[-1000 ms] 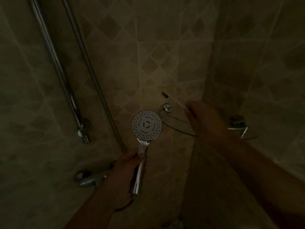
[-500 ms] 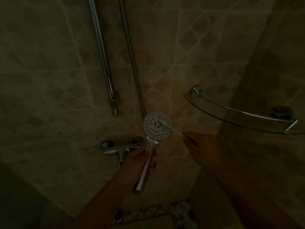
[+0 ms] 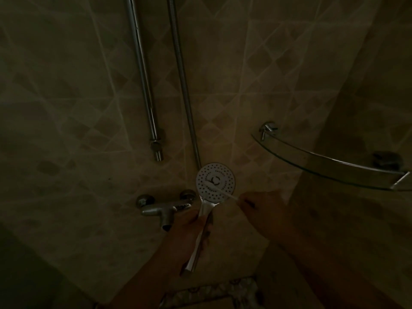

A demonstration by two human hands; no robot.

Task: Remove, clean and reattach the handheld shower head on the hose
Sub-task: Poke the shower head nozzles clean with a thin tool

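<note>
The scene is very dark. My left hand (image 3: 189,233) grips the chrome handle of the handheld shower head (image 3: 215,181), whose round white face with many small holes points at me. My right hand (image 3: 262,207) pinches a thin white stick (image 3: 223,191) that looks like a cotton swab. The stick lies across the face, its tip touching the left part near the centre. The hose (image 3: 182,83) hangs down the tiled wall and ends behind the top of the head; its end is hidden.
A chrome slide rail (image 3: 143,81) runs down the wall left of the hose. The mixer tap (image 3: 163,207) sits just left of my left hand. A glass corner shelf (image 3: 323,161) on chrome brackets juts out at the right. Patterned floor tiles (image 3: 214,291) show below.
My right hand came back from the glass shelf with the white stick and laid its tip on the shower face, then slid it toward the left. The camera view tilted upward.
</note>
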